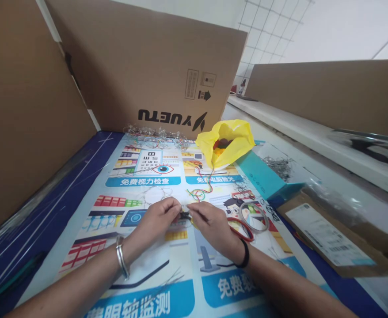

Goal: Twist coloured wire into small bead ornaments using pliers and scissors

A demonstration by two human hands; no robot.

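My left hand [159, 217] and my right hand [210, 223] meet over a printed poster [141, 181] on the table, fingers pinched together on a small dark item [184, 215] between them. I cannot make out what the item is. A silver bangle sits on my left wrist and a black band on my right. Coloured cords [199, 192] in red, green and yellow lie just beyond my fingers. Thin clear wires [156, 193] lie next to them.
A yellow plastic bag [225, 141] with coloured pieces stands behind the cords. A roll of clear tape [254, 215] and a red ring lie to the right. Cardboard boxes wall the left and back. A teal box [263, 176] and a cardboard parcel [333, 238] sit right.
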